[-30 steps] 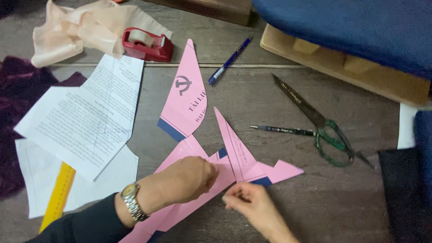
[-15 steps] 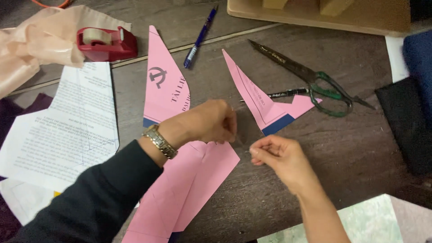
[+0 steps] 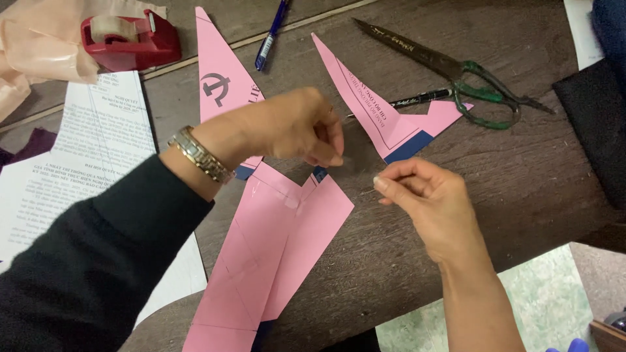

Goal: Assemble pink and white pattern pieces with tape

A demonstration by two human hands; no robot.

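- The left hand (image 3: 293, 127) is held above the table (image 3: 521, 195), its fingertips pressed together as if pinching; what is pinched cannot be told, though something thin and clear, perhaps a strip of tape, seems to sit between the two hands.
- The right hand (image 3: 424, 195) is raised just beside it, thumb and forefinger pinched shut on what may be the other end of that strip.
- The joined pink paper (image 3: 274, 261) lies flat on the table below and between the hands, its tail hanging past the near edge.
- If tape is indeed held, it could fold onto itself or cling to a fingertip, since it is gripped at the ends only.
- The paper could be shifted by the left sleeve (image 3: 98, 261), which lies close beside it, and the seam could be thrown out of line.
- The overhanging tail could be dragged off the edge by a forearm.
- The loose pink triangle (image 3: 385, 111) lies near the scissors (image 3: 456, 72) and a black pen (image 3: 417, 99); it could be snagged or knocked if those were reached for.
- The tape dispenser (image 3: 130, 39) stands well apart at the far left, so a reach across the paper could disturb it.
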